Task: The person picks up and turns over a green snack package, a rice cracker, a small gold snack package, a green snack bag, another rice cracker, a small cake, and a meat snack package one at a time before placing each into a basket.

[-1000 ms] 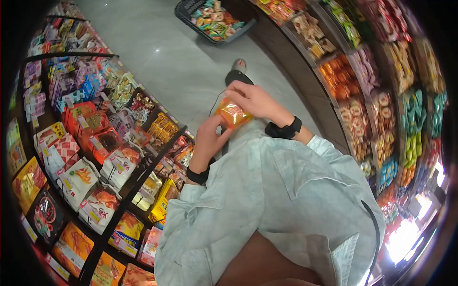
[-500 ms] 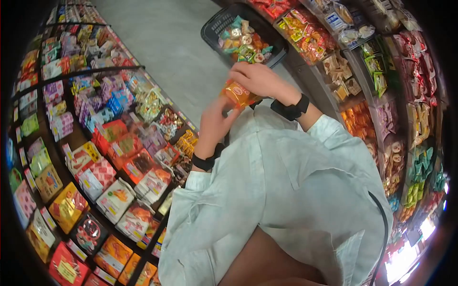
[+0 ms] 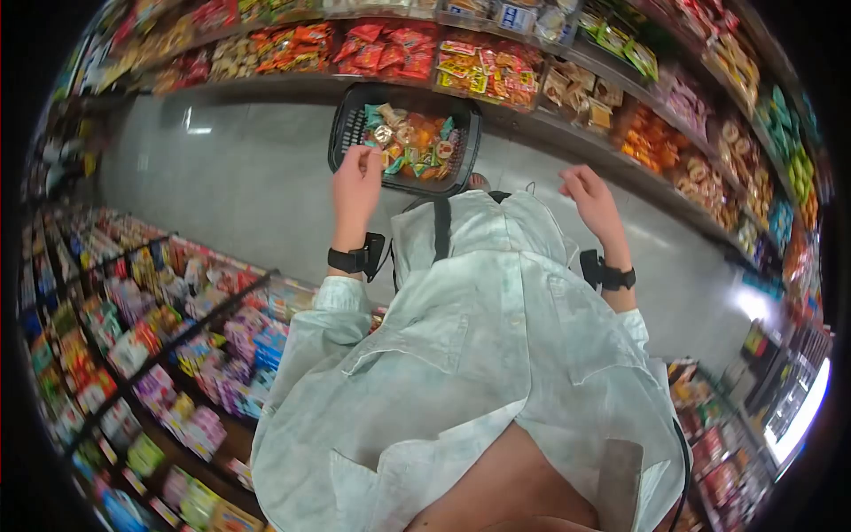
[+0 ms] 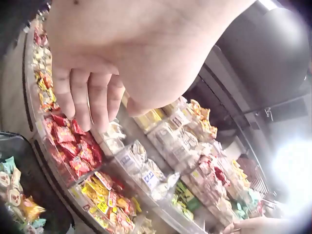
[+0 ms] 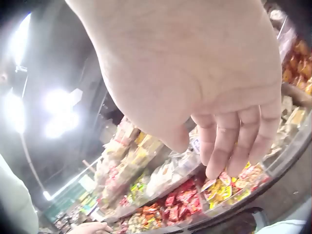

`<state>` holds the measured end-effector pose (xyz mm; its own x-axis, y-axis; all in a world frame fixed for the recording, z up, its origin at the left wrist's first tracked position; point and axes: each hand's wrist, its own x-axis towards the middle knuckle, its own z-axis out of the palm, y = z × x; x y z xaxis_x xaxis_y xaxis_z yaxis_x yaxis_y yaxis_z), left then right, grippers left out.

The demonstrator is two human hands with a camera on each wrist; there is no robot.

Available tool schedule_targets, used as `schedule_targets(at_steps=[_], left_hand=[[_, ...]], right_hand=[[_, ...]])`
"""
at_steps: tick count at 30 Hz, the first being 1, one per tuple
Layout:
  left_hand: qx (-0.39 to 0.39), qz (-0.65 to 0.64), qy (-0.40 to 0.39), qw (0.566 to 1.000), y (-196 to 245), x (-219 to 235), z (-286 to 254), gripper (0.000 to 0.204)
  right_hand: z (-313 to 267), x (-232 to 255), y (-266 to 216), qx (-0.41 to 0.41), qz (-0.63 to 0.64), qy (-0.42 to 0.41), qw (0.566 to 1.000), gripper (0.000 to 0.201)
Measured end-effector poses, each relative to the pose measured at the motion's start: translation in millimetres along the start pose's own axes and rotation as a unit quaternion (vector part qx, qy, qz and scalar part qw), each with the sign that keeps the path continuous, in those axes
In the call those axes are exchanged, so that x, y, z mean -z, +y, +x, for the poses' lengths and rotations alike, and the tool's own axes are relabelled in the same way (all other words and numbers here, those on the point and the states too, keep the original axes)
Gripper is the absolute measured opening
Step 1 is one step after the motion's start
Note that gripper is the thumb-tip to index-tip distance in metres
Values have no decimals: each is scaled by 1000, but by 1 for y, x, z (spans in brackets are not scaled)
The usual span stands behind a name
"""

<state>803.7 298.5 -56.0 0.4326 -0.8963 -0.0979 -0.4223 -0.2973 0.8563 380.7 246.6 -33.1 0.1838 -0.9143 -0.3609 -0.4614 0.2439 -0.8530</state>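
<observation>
My left hand (image 3: 357,191) hangs with its fingers loosely bent and holds nothing. In the head view it overlaps the near left rim of a black shopping basket (image 3: 339,149). Small wrapped snacks (image 3: 412,140) in teal, orange, white and green lie heaped in the basket, which stands on the floor. Off to the right, my right hand (image 3: 592,206) is held apart from everything, also holding nothing. Its relaxed fingers (image 5: 219,151) show in the right wrist view, with snack bins behind them.
Sloping bins of red packets (image 3: 387,50), yellow-and-red packets (image 3: 489,71) and orange snacks (image 3: 651,140) curve along the far side and right. Shelves of bagged goods (image 3: 239,350) fill the lower left. Grey floor (image 3: 222,160) lies between them.
Earlier both hands held an orange packet between them; now they are apart and hold nothing. The view has turned, and the basket appears closer to the left hand.
</observation>
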Motion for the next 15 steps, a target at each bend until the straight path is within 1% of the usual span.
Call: schedule_targets(at_steps=[2,4,5,7,8,9,11,12,13,15], left_hand=[[-30,35,-81,996,-2,-2,10,26],[-68,81,-166,980,-4,-8,12,24],[-78,79,-207,972,-6,-11,9,24],[-99,71,-290,949,-8,-16,-6,22],[-118,90,-315,937,-17,-22,-15,22],[-130,111,-360,917,-25,-24,-24,22],[-158,153,-438,872,-41,-27,-42,22],[-195,174,-468,844,-56,-30,-50,21],[-218,181,-487,826,-65,-33,-62,23],[-270,200,-522,784,-74,-30,-80,25]], right_hand=[[-43,-16,12,-53,8,57,997,27],[-83,-42,24,-94,0,56,994,27],[-99,-54,29,-113,-5,57,992,27],[-130,-85,38,-121,29,27,992,27],[-144,-100,32,-127,47,14,991,28],[-159,-109,25,-160,34,-6,986,28],[-176,-119,-7,-220,9,-50,974,29],[-184,-124,-12,-225,-2,-36,974,30],[-192,-125,-12,-217,8,-19,976,30],[-204,-132,-6,-197,34,20,980,30]])
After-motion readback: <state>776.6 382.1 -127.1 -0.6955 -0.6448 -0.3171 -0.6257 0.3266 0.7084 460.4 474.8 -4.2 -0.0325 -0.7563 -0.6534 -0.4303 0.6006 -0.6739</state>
